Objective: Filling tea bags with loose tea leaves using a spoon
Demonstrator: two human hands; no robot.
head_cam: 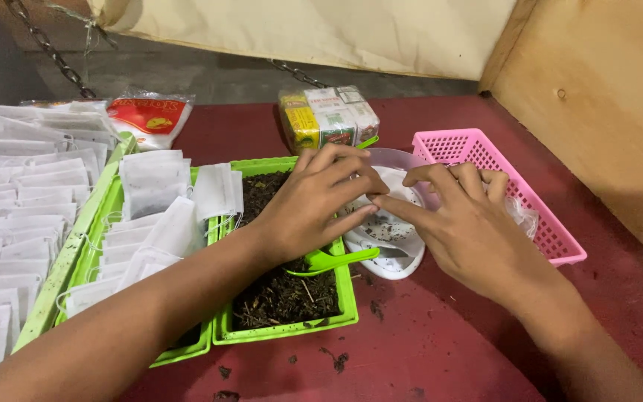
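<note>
My left hand [314,201] and my right hand [463,223] meet over a small white scale [388,260] with a clear bowl [403,160] on it. Both pinch a white empty tea bag [396,186] between fingertips above the bowl. Under my left hand sits a green tray [292,331] of loose dark tea leaves [284,298], with a green plastic spoon [336,260] lying on its right edge.
A second green tray [98,223] with several white tea bags stands left of the leaf tray. More bags lie in rows at far left. A pink basket [485,149] is at right, a packet stack [329,119] and a red-white pouch [146,119] behind. Tea crumbs dot the red tabletop.
</note>
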